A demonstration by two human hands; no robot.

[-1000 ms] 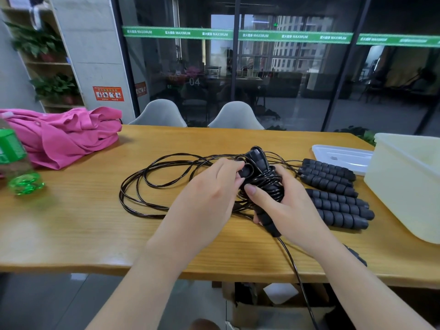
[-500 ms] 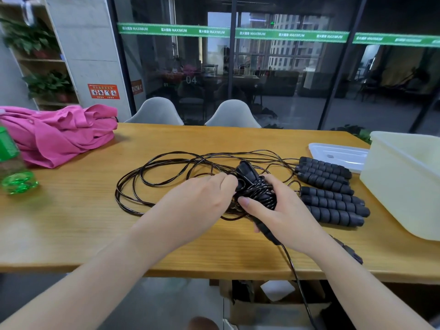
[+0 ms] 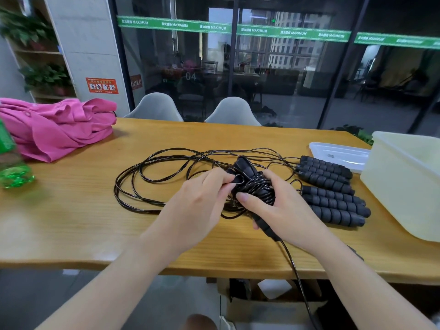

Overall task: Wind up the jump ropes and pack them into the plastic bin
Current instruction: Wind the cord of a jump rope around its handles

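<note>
Left of the plastic bin (image 3: 402,184), above the tabletop (image 3: 71,210), the right hand (image 3: 283,210) grips the wound jump-rope bundle (image 3: 256,186), long axis pointing away; the left hand (image 3: 197,206) pinches cord at its near-left side, nearer the loose loops (image 3: 152,182).

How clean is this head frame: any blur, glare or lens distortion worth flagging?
Head view: hands and the wound jump rope are sharp; the green bottle at the left edge is smeared; the table edge bows from wide-angle distortion; the glass wall carries reflections; lighting is soft and even.
</note>
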